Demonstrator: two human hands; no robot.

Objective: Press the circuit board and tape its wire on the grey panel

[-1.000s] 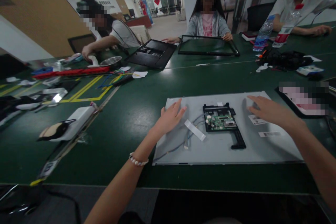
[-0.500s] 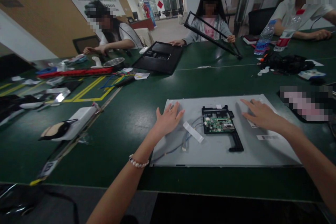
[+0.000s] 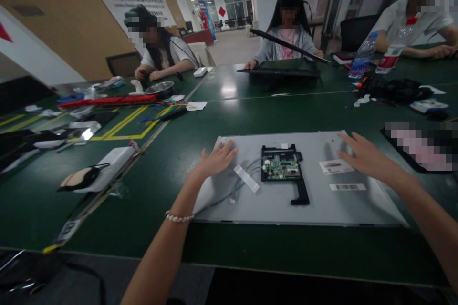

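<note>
A grey metal display panel (image 3: 315, 202) lies flat on the dark green table (image 3: 250, 109) in front of me. A small green circuit board (image 3: 281, 168) in a black bracket sits at its middle, with thin wires and a white flat ribbon cable (image 3: 246, 178) to its left. My left hand (image 3: 213, 159) rests flat and open on the panel's far left part, a bead bracelet on the wrist. My right hand (image 3: 363, 156) lies open with fingers spread on the panel's far right part, beside two white barcode labels (image 3: 336, 167).
Three people sit across the table; the middle one holds a black monitor frame (image 3: 286, 45) over a black back cover (image 3: 279, 72). Water bottles (image 3: 361, 56), black cables and parts lie at right. A red bar (image 3: 107, 100), coloured wires, a metal bowl and a white device (image 3: 107, 164) lie at left.
The panel has shifted a little left under my hands. My right hand has moved to the right, off the labels. The person opposite has lifted the black frame and tilted it over the back cover.
</note>
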